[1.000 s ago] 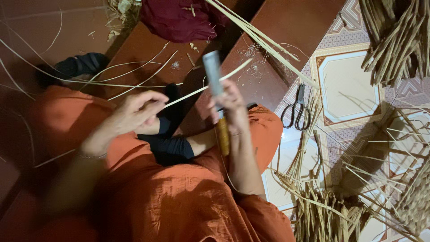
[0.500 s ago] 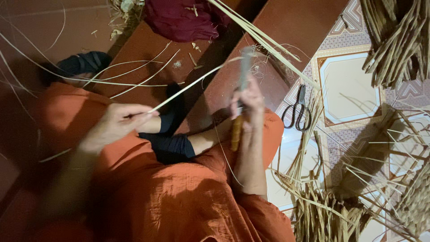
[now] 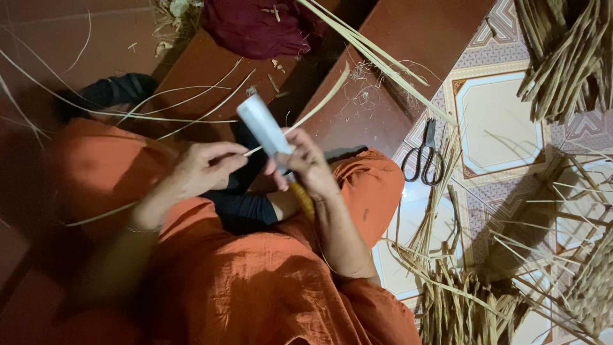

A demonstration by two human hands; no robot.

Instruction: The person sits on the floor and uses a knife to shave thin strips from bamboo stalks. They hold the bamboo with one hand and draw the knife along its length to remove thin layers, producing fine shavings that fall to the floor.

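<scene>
In the head view, at frame centre, the right hand [image 3: 306, 163] grips a broad-bladed knife [image 3: 265, 131], its fingers curled round the handle, while the left hand [image 3: 204, 167] pinches a pale reed strip [image 3: 313, 108] (long axis toward upper right). Likely splitting the strip; next calls for steady blade pressure along the strip.

No packages here, no labels, no signs, no screens anywhere in view.
</scene>
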